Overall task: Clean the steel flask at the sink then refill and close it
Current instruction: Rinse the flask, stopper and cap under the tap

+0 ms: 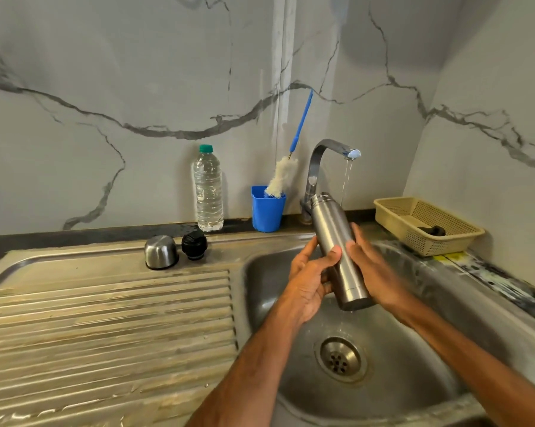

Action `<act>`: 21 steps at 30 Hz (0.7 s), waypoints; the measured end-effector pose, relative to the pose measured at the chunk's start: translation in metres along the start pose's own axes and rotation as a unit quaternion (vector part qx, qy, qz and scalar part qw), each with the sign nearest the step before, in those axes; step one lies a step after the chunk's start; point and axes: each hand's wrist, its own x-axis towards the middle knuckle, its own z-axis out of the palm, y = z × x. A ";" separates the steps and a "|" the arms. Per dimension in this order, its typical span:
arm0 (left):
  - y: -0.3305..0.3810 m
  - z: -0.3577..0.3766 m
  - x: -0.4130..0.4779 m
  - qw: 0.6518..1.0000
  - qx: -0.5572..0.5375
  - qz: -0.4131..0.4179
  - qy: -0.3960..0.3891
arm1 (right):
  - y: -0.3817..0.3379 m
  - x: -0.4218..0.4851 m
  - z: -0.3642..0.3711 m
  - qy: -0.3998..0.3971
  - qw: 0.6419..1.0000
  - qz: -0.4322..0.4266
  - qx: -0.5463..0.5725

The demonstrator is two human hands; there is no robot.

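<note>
From the head camera, both hands hold the steel flask (pixel 337 241) over the sink (pixel 438 306). It is tilted, with its open mouth up and away, near the tap (pixel 324 155), and its base low, towards the person. The left hand (pixel 309 278) is curled round the flask's middle with the thumb across the front. The right hand (pixel 371 272) clasps the lower half from the other side, thumb on the front and fingers reaching behind. It is a little blurred.

A thin stream of water (pixel 346 180) falls just to the right of the mouth, not into it. The grip looks meant for rubbing and rinsing the outside, with the runoff dropping towards the drain (pixel 340 359).

The steel cap (pixel 161 252) and the black stopper (pixel 194 245) stand side by side at the back of the draining board (pixel 105 318). They are well apart from the flask, probably so they stay dry and within reach for closing.

A bottle brush (pixel 280 180) stands head-down in a blue cup (pixel 266 212) beside the tap, handy for scrubbing inside. Next to the cup is a plastic water bottle (pixel 208 192), perhaps for the refill. A cream basket (pixel 392 211) sits to the right of the sink.
</note>
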 end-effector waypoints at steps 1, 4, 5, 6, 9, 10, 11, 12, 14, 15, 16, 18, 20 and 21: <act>0.000 -0.001 -0.001 1.000 0.003 0.001 0.001 | 0.002 -0.018 0.001 -0.010 0.999 -0.026 -0.041; -0.001 0.000 -0.002 1.000 0.000 0.001 0.003 | 0.001 -0.052 0.005 -0.017 0.970 -0.151 -0.190; -0.001 0.000 -0.003 1.000 -0.004 -0.001 0.000 | 0.000 -0.052 0.004 -0.017 0.959 -0.166 -0.227; -0.001 0.002 -0.003 1.000 -0.004 -0.002 -0.007 | -0.003 -0.048 0.003 -0.020 0.954 -0.168 -0.247; 0.000 0.005 -0.005 0.999 0.008 -0.007 -0.031 | -0.010 -0.016 -0.003 -0.028 0.957 -0.155 -0.245; -0.001 0.007 -0.006 0.999 0.003 -0.007 -0.036 | -0.013 -0.001 -0.005 -0.025 0.959 -0.152 -0.238; -0.001 0.008 -0.006 0.999 -0.007 -0.008 -0.035 | -0.017 0.015 -0.006 -0.019 0.964 -0.151 -0.219; 0.000 0.009 -0.006 0.999 -0.017 -0.007 -0.032 | -0.021 0.030 -0.007 -0.017 0.971 -0.149 -0.188; 0.002 0.009 -0.005 0.999 -0.025 -0.006 -0.025 | -0.029 0.056 -0.007 -0.010 0.985 -0.129 -0.114; 0.003 0.009 -0.005 0.999 -0.024 -0.004 -0.025 | -0.032 0.065 -0.007 -0.001 0.992 -0.107 -0.072; 0.003 0.007 -0.004 0.999 -0.024 -0.001 -0.025 | -0.034 0.070 -0.006 0.008 0.997 -0.078 -0.027; 0.004 0.005 -0.003 0.999 -0.027 0.001 -0.019 | -0.035 0.070 -0.003 0.020 0.998 -0.012 0.056; 0.003 0.004 -0.001 1.000 -0.026 0.003 -0.013 | -0.028 0.063 -0.002 0.023 0.995 0.023 0.098; 0.002 0.005 -0.001 1.000 -0.024 0.002 -0.010 | -0.022 0.058 -0.002 0.017 0.993 0.023 0.115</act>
